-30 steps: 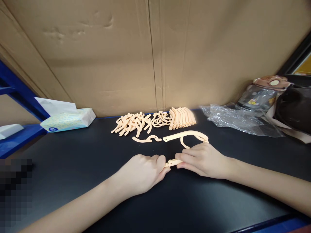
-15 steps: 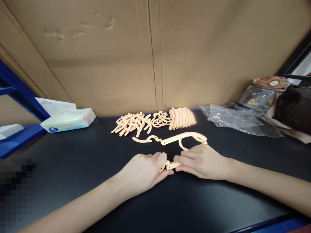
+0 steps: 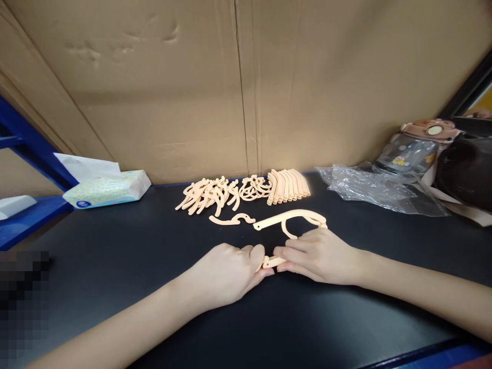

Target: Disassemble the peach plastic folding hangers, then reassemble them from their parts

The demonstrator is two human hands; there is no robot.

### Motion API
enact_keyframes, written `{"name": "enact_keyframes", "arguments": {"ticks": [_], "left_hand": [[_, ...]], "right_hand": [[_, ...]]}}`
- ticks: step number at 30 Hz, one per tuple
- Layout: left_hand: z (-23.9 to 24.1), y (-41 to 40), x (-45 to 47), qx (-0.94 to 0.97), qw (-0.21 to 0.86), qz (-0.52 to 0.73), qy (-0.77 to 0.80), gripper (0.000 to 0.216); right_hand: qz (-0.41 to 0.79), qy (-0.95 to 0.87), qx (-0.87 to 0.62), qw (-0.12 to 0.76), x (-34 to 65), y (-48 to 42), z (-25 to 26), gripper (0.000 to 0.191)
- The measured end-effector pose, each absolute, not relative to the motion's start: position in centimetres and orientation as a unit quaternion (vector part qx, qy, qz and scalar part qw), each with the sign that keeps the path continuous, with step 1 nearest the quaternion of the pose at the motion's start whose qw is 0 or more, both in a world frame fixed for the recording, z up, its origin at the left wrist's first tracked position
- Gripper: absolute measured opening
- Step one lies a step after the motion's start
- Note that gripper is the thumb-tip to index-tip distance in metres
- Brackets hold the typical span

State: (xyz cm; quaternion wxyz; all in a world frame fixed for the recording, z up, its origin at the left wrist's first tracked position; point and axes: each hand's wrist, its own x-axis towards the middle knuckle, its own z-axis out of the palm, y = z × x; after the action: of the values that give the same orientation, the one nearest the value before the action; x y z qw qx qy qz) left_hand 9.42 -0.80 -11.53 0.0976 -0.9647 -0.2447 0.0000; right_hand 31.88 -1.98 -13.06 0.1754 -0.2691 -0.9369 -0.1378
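Observation:
My left hand and my right hand meet on the black table top, both closed on a peach plastic hanger piece. Its lower end shows between my fingertips; its curved arm arcs up behind my right hand. A loose hook-shaped peach piece lies just beyond my left hand. Further back is a row of peach parts: a jumbled heap, curly pieces and a neat stack of curved arms.
A cardboard wall closes the back. A tissue pack lies at the left by a blue shelf frame. Crumpled clear plastic, a bottle and a dark bag crowd the right.
My right hand and the hanger piece have slid slightly left toward my left hand; the fingertips of both hands are now closer together on its lower end.

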Motion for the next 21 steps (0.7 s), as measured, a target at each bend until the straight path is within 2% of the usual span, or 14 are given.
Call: {"name": "enact_keyframes", "arguments": {"ticks": [6, 14, 21], "left_hand": [[-11.68, -0.91, 9.45, -0.958, 0.159, -0.007, -0.237, 0.024], [-11.97, -1.06, 9.26, -0.948, 0.23, -0.029, -0.218, 0.028], [-11.81, -1.11, 9.29, -0.94, 0.262, -0.041, -0.215, 0.028]], "right_hand": [[-0.108, -0.943, -0.272, 0.16, 31.9, -1.92, -12.88, 0.04], [-0.007, -0.946, -0.298, 0.131, 32.03, -1.89, -12.73, 0.04], [0.109, -0.935, -0.307, 0.14, 31.97, -2.06, -12.06, 0.035]]}}
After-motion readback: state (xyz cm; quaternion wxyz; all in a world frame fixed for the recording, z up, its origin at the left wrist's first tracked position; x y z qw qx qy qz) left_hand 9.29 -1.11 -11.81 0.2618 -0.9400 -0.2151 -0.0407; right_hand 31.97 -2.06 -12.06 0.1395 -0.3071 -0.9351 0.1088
